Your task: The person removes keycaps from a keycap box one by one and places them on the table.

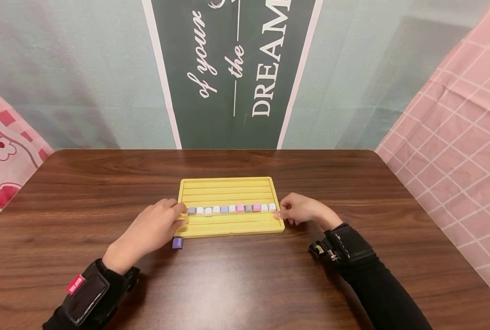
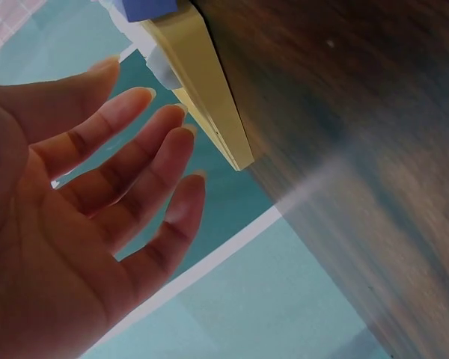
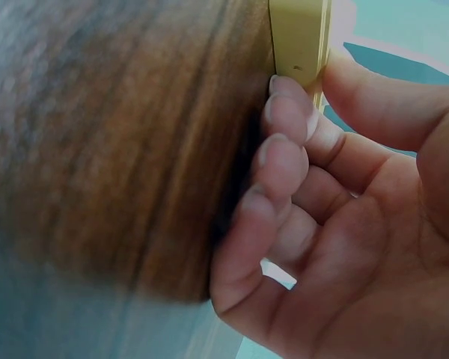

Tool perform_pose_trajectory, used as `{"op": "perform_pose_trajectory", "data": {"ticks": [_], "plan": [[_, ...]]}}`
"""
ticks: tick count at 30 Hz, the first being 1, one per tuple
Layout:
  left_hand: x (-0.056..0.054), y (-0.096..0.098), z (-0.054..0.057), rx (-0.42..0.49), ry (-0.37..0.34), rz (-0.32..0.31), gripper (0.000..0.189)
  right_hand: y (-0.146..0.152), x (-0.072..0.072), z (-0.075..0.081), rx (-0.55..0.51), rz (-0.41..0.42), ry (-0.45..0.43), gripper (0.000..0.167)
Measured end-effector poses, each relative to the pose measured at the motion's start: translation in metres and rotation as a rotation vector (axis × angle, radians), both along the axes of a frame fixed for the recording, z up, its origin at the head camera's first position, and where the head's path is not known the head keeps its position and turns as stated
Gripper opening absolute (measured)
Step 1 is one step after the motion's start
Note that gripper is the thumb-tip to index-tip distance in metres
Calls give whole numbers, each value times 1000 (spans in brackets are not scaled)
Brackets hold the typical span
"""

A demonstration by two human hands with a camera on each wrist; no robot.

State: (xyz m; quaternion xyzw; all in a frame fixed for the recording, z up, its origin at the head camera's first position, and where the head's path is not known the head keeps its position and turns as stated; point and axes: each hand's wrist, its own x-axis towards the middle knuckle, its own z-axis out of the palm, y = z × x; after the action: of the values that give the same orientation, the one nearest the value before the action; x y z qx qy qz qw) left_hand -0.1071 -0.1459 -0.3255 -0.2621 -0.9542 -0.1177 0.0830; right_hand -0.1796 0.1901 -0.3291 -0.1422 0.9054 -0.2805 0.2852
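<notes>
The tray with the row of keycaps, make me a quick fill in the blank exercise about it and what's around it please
1. The tray is coloured ____.
2. In the row of keycaps, the number of pink ones is ____.
3. The loose keycap lies off the tray, beside the person's ____ hand.

Missing words: yellow; two; left.

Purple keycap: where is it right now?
In the head view, left of centre, the purple keycap lies on the wooden table, by the near-left corner of the yellow tray and beside the left hand.
</notes>
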Motion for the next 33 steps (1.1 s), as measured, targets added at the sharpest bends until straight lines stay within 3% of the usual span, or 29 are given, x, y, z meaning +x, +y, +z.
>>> {"op": "perform_pose_trajectory", "data": {"ticks": [11,33], "plan": [[-11,7,-2,1,31,-18,19,0,0,0,-4,-3,6,27],[-23,11,-5,-66,-57,15,14,1,0,0,-1,13,17,27]]}}
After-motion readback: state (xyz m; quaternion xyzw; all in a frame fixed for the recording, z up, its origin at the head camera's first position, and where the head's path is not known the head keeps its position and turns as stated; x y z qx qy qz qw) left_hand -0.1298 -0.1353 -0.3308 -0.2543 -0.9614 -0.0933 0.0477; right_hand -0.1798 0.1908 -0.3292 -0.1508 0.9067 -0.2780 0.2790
